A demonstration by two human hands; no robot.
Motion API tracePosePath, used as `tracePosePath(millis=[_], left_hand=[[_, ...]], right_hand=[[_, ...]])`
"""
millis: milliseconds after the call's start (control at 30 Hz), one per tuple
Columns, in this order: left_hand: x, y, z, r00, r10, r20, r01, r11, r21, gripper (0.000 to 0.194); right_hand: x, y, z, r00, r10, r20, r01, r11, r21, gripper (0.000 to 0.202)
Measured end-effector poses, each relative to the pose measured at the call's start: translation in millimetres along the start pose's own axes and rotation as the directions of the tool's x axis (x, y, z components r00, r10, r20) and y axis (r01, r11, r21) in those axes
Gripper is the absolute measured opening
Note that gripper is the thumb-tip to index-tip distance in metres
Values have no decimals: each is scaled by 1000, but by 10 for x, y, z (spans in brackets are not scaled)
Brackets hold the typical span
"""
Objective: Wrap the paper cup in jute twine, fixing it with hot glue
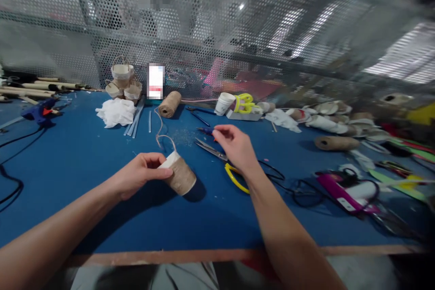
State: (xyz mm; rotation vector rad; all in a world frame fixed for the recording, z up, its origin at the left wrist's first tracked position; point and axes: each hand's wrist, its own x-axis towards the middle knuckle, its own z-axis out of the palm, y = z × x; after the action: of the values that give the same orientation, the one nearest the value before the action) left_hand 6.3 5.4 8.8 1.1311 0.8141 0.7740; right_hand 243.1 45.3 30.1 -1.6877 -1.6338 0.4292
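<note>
My left hand (142, 174) grips the white rim of a small cup (181, 176) wrapped in brown twine. The cup is tilted over the table, and a loose twine strand runs from its rim back to a twine roll (170, 104). My right hand (236, 147) has its fingertips pinched together; whatever is between them is too small or hidden to make out. Just beside those fingertips shows the tip of a blue glue gun (205, 131), the rest hidden behind the hand. Scissors with yellow handles (234, 179) lie partly beneath my right wrist.
Clear glue sticks (136, 118) and a white cloth (116, 112) lie left of the roll, before stacked twine cups (123, 79). Another blue glue gun (41, 111) rests far left. A purple device (343, 192) with cords lies right. Perforated metal mesh (190, 22) stands behind.
</note>
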Motion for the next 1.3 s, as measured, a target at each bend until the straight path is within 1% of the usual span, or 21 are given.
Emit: tracePosePath(millis=[67,133,200,267,333,433,500,600,667,767,833,900,933,967,1033,1100,1167,1233,1300], left_hand=[[9,-14,-14,1000,-9,-17,9,1000,-20,20],[13,-17,-20,1000,-14,-23,14,1000,-28,20],[14,-12,-26,999,-15,-32,13,999,-36,21],[15,-10,-35,999,-13,-43,12,999,-40,21],[19,-16,-44,999,-12,-47,10,999,-39,22],[28,-36,-48,999,3,-36,-5,999,-43,23],[33,-44,-44,999,22,-30,-24,999,-46,23],[36,-40,-36,999,43,-33,-43,999,-26,22],[35,-36,-33,998,48,-27,-48,999,-9,22],[36,-41,-37,998,62,-6,-62,998,2,22],[40,-50,-49,997,78,8,-78,997,6,22],[47,-59,-65,996,92,20,-93,996,15,21],[52,-62,-73,995,99,23,-100,995,21,20],[58,-65,-81,994,106,23,-107,994,30,19],[71,-67,-90,993,119,18,-120,991,60,18],[84,-68,-93,991,134,4,-134,986,103,17],[94,-68,-92,988,155,-13,-151,976,154,15],[98,-64,-88,984,177,-31,-167,964,206,14],[97,-56,-83,979,195,-51,-177,952,250,13]], right_hand=[[235,146,-105,995,92,-41,-97,988,-124,15],[423,287,-147,980,199,6,-193,955,-228,12],[549,400,-118,954,293,63,-263,918,-296,19],[622,471,-46,928,362,94,-313,889,-334,26],[661,498,24,909,406,98,-350,869,-349,29],[657,468,49,902,425,81,-379,867,-323,28],[592,406,1,918,394,51,-368,891,-265,28],[381,258,-114,953,300,30,-295,948,-119,32],[187,138,-178,967,233,103,-235,972,7,29],[-104,-25,-223,955,134,265,-185,967,175,27],[-260,-103,-229,942,17,335,-143,923,356,26],[-375,-157,-236,924,-89,371,-108,873,476,24],[-421,-178,-243,915,-117,387,-95,869,486,23],[-460,-196,-253,908,-121,401,-82,888,452,23],[-528,-223,-273,908,-96,408,-43,947,318,26],[-586,-238,-284,917,-77,391,9,985,172,27],[-633,-241,-280,930,-67,363,44,996,71,29],[-660,-230,-268,943,-64,327,65,998,9,30],[-666,-210,-256,947,-107,303,126,991,-43,29]])
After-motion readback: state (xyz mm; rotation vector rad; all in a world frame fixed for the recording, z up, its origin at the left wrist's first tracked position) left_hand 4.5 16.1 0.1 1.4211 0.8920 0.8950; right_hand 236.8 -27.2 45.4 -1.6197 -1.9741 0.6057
